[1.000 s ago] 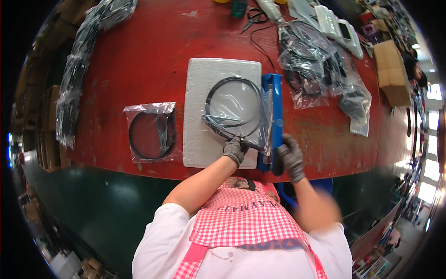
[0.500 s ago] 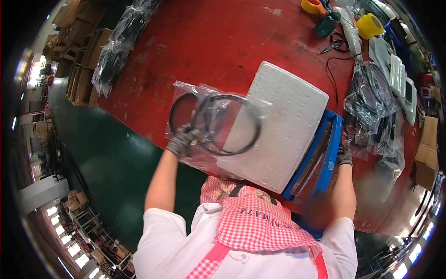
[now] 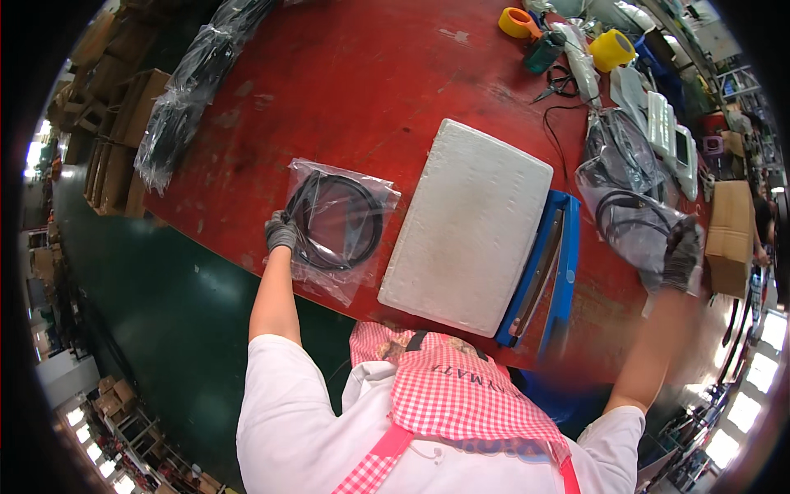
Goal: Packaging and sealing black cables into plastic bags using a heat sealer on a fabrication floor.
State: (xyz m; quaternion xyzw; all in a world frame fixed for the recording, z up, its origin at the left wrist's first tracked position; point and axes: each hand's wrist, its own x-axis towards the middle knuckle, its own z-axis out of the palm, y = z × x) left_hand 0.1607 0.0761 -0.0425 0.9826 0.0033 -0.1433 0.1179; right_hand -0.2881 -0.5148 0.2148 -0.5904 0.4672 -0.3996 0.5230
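My left hand, in a dark glove, rests on the left edge of a clear plastic bag holding a coiled black cable; the bag lies flat on the red table. To its right sits a white foam slab beside a blue heat sealer. My right hand, also gloved and blurred, reaches out at the far right onto a pile of bagged black cables; its grip cannot be made out.
Two tape rolls, orange and yellow, lie at the table's far edge with scissors and white devices. More bagged cables line the left edge. A cardboard box stands at the right.
My left hand has laid the bagged cable down flat on the table left of the foam slab. My right hand has left the blue sealer and swung out to the bag pile.
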